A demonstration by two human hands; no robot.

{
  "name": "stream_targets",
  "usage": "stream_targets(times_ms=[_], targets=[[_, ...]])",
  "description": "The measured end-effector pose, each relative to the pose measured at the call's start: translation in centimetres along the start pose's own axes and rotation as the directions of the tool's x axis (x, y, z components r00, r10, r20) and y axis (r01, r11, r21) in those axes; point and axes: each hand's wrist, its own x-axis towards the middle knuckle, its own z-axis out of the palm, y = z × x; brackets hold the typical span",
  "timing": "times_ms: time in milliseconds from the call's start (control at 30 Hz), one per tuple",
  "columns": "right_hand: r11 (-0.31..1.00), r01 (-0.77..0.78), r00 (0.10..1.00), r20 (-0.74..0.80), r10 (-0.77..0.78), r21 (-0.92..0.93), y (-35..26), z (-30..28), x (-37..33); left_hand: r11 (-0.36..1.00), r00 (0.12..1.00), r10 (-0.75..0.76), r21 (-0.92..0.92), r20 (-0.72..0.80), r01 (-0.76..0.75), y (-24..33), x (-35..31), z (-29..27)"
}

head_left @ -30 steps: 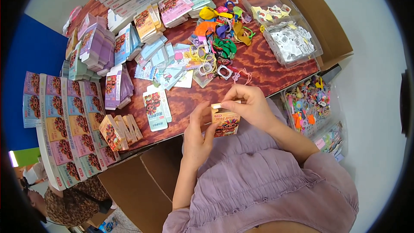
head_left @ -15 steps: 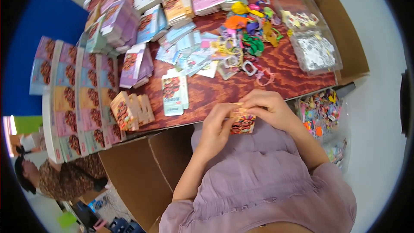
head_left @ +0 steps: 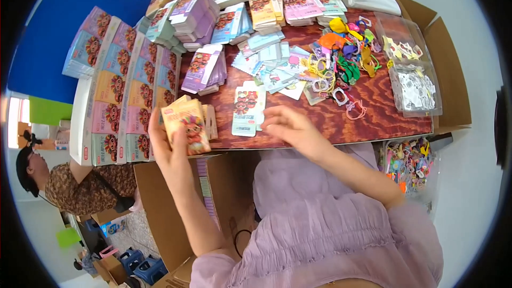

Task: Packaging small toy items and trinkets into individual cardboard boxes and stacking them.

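My left hand [head_left: 173,141] grips a small yellow-orange printed box [head_left: 188,128] at the table's near left edge, thumb on its front. Partly hidden behind it, more orange boxes [head_left: 210,122] stand on the table. My right hand [head_left: 290,127] is empty, its fingers apart and slightly bent. Its fingertips hover beside or just touch a pair of flat pale green cartons [head_left: 245,122]; I cannot tell which. Behind these lies a loose pile of light blue packets and cards [head_left: 274,61]. To its right are heaped colourful bands and small trinkets [head_left: 349,58].
Stacked purple cartons [head_left: 205,69] and other coloured cartons line the table's back. Filled display boxes [head_left: 114,96] stand at left. A clear tray [head_left: 413,112] of small pieces sits at right. Below the edge are an open cardboard box [head_left: 170,197] and a bag of trinkets [head_left: 408,168]. Another person [head_left: 88,186] is at far left.
My hands have parted. The left carried the orange box from my lap to the boxes at left; the right let go of it and moved toward the green cartons. The view has shifted.
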Motion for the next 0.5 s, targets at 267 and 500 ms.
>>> stream_targets(times_ms=[267, 500], targets=[[0.938, -0.303, 0.951, 0.120, 0.286, 0.171, 2.3, 8.4, 10.6, 0.967, 0.959, -0.227, 0.154, 0.168, 0.202, -5.0, 4.9, -5.4], [0.926, -0.223, 0.959, -0.100, 0.264, 0.304, 4.3, 12.5, 14.0, 0.703, 0.658, -0.653, -0.023, 0.375, 0.710, -6.3, 5.2, -7.8]])
